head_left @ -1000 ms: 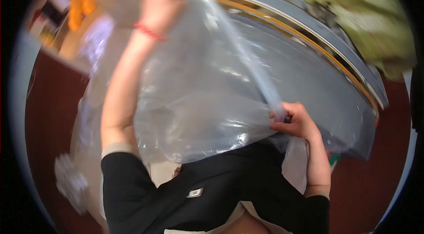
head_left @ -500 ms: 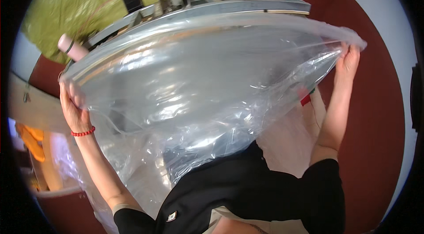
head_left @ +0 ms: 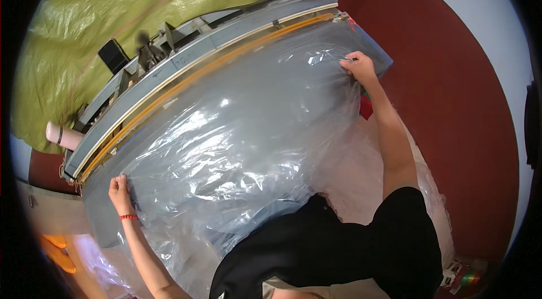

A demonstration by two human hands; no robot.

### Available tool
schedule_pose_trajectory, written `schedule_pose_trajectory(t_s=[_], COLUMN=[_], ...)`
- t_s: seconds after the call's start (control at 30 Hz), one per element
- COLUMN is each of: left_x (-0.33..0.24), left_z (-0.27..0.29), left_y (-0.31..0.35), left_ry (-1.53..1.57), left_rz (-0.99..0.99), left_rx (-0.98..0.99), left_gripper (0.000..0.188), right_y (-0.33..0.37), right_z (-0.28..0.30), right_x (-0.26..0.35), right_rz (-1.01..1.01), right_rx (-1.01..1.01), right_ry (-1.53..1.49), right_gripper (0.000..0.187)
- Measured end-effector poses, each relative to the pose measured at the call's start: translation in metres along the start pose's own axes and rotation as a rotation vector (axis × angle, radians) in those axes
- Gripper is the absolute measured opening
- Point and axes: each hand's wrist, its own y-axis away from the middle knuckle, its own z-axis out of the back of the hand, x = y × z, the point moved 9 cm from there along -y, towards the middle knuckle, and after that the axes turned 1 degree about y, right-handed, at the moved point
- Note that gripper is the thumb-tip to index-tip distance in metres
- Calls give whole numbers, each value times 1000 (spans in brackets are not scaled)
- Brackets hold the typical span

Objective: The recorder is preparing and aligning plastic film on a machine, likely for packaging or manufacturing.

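Observation:
A large clear plastic film (head_left: 243,146) is spread over a grey work surface (head_left: 101,214) and hangs down toward my lap in shiny folds. My left hand (head_left: 119,191), with a red bead bracelet at the wrist, pinches the film's left edge. At the far right my right hand (head_left: 359,67) is closed on the film's other corner, fingers and thumb pressed together. A small shiny bit shows at the right fingertips; what it is I cannot make out. Between the hands the film lies rather flat, with creases.
Behind the surface runs a long grey metal frame (head_left: 226,45) with an orange strip (head_left: 209,67) along it. On it are a black phone-like slab (head_left: 114,56), a metal clamp-like part (head_left: 149,55) and a pink bottle (head_left: 65,136). Yellow-green sheeting (head_left: 73,45) lies beyond; reddish floor (head_left: 451,129) is at right.
Both hands have come down and nearer with the film, which was raised and billowing and now lies on the surface. The view has turned, and the orange strip is uncovered.

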Motion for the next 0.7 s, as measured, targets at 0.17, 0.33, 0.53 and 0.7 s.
schedule_pose_trajectory(t_s=[0.17,0.33,0.53,0.7], left_x=[10,13,16,13], left_z=[16,33,37,42], left_y=[2,8,11,16], left_ry=[263,324,418,423], left_rz=[6,-21,8,6], left_rx=[-136,-244,-271,-284], left_gripper=[21,20,19,19], right_y=[-2,-3,-26,-33], right_z=[-10,-13,-27,-64], right_x=[7,42,61,64], right_rz=[49,149,0,-36], right_rx=[62,-48,-131,-291], right_ry=[149,635,456,508], right_gripper=[39,46,41,33])
